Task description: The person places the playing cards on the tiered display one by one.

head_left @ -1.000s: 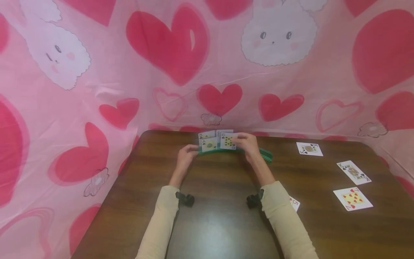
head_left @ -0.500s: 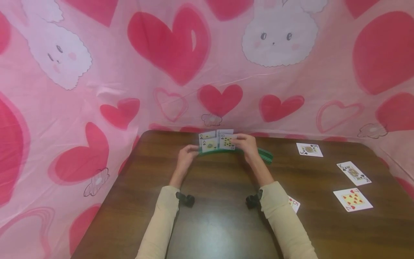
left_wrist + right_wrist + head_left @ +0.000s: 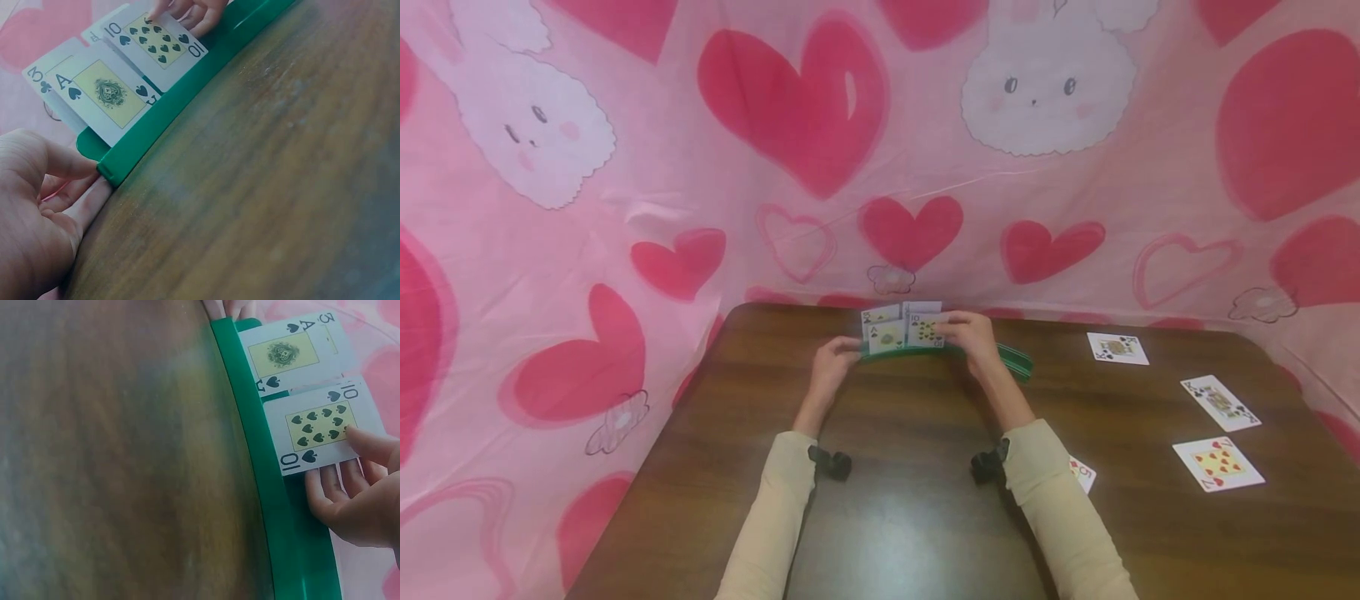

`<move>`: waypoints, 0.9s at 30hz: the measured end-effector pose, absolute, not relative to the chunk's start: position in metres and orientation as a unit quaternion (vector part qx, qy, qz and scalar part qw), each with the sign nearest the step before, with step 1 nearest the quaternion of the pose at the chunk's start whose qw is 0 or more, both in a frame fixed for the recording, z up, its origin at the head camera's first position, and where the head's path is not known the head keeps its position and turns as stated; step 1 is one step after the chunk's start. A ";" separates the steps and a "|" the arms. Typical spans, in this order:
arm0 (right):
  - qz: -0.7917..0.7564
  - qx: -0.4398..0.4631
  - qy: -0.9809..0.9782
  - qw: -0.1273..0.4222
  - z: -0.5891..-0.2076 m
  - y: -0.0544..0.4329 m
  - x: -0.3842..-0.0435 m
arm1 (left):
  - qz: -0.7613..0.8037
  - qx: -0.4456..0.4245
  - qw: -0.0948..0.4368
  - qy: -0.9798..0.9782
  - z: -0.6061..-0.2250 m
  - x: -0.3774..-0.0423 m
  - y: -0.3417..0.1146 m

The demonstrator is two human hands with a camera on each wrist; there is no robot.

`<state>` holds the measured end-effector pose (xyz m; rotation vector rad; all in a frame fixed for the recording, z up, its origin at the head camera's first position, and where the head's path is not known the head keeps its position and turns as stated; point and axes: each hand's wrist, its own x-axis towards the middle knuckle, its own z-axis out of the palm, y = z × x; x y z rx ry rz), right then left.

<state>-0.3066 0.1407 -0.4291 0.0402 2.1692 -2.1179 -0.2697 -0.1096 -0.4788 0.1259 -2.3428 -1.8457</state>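
A curved green playing card holder stands near the table's far edge. My left hand pinches its left end between thumb and fingers. Upright in its front row is the ace of spades, with a three of clubs showing behind it. To the right, my right hand holds the ten of spades by its right side, thumb on the face and fingers behind. The card's lower edge is at the front slot. Another card, mostly hidden, rises behind the ten.
On the brown wooden table several cards lie face up at the right: a king, another face card and the seven of hearts. A red five is partly covered by the right sleeve. Pink heart-patterned cloth hangs behind.
The ten of spades has shifted slightly left and down in my right hand, closer to the ace. My left hand has stayed at the holder's end.
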 end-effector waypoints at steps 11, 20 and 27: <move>-0.685 0.007 0.726 0.058 -0.430 0.143 -0.306 | -0.615 0.046 0.076 -0.784 -0.479 -0.270 -0.108; -0.658 0.006 0.752 0.045 -0.430 0.144 -0.306 | -0.629 0.045 0.078 -0.772 -0.479 -0.270 -0.107; -0.639 -0.011 0.768 0.036 -0.430 0.144 -0.307 | -0.630 0.048 0.082 -0.771 -0.480 -0.272 -0.108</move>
